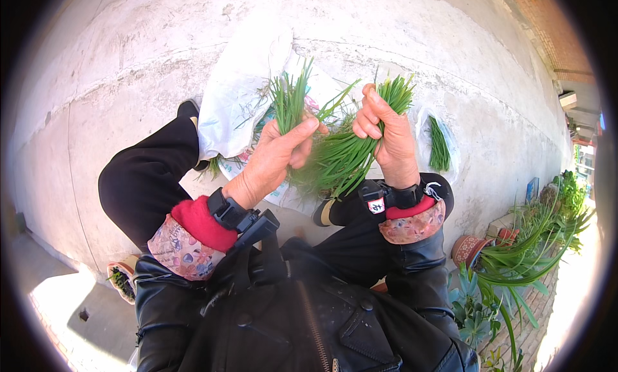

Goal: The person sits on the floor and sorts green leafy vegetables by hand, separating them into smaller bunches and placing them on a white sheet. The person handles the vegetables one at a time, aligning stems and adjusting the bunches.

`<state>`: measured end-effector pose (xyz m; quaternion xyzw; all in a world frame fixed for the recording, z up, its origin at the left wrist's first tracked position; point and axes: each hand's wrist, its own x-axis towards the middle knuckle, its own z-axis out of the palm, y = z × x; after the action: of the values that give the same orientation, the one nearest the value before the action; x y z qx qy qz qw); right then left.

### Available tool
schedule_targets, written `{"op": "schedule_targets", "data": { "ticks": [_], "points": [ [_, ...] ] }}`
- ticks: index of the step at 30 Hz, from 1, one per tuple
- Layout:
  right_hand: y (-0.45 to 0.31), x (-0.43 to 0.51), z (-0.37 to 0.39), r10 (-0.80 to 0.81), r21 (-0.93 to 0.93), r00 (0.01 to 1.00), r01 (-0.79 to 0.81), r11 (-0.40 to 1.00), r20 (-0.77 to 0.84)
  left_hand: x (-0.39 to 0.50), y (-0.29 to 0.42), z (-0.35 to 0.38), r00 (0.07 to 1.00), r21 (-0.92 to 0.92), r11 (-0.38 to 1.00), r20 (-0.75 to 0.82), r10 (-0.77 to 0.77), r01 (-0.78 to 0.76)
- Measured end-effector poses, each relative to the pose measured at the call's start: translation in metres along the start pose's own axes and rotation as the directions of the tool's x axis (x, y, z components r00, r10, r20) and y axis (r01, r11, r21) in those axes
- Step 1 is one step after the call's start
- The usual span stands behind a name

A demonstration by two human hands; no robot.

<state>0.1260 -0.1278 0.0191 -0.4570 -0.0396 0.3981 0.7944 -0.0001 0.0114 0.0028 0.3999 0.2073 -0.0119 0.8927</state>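
Observation:
My left hand (285, 152) grips a small bunch of green grass-like leaves, perhaps chives (289, 99), its tips pointing away from me. A few stalks stick out sideways between thumb and fingers. In my right hand (384, 123) is a thicker bundle of the same leaves (345, 154); its pale cut ends stand above the fist and the long blades droop toward my left. Under both hands a white plastic bag (248, 92) is spread on the ground, with loose grassy bits on it. Part of what lies on it is hidden by my hands and the leaves.
To the right, a clear plastic bag (454, 147) holds another bundle of green leaves (438, 145). A patterned flowerpot (467, 251) and several leafy plants (521, 256) line the right side. At lower left stands a small planter (123, 281). The ground is pale concrete (145, 77).

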Motion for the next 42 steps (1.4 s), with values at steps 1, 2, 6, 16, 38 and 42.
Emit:
{"op": "schedule_targets", "data": {
  "ticks": [1,2,6,16,38,42],
  "points": [
    [0.001,-0.001,0.002,0.014,-0.038,1.0,-0.014,0.999,0.005,0.0,0.0,0.001,1.0,0.009,1.0,0.001,-0.004,0.004],
    [0.001,-0.001,0.003,0.028,-0.077,1.0,-0.027,0.997,0.006,0.0,0.0,0.001,1.0,0.018,1.0,0.002,-0.008,0.008],
    [0.009,0.0,0.008,0.022,-0.149,0.999,-0.025,0.989,-0.024,0.001,-0.001,0.0,0.999,0.026,0.999,-0.014,-0.032,0.033],
    [0.014,-0.001,0.008,-0.013,-0.189,0.999,0.004,0.982,-0.046,0.002,-0.005,-0.007,0.996,-0.044,0.999,-0.09,0.003,-0.007],
    [0.009,-0.002,0.004,0.055,-0.197,0.997,-0.043,0.979,0.06,0.0,-0.007,-0.005,0.994,-0.062,0.993,0.045,-0.098,0.1],
    [0.007,0.001,-0.001,-0.082,-0.138,0.995,0.074,0.988,-0.049,-0.001,-0.007,-0.007,0.993,-0.009,0.995,0.067,-0.094,0.095]
  ]
}}
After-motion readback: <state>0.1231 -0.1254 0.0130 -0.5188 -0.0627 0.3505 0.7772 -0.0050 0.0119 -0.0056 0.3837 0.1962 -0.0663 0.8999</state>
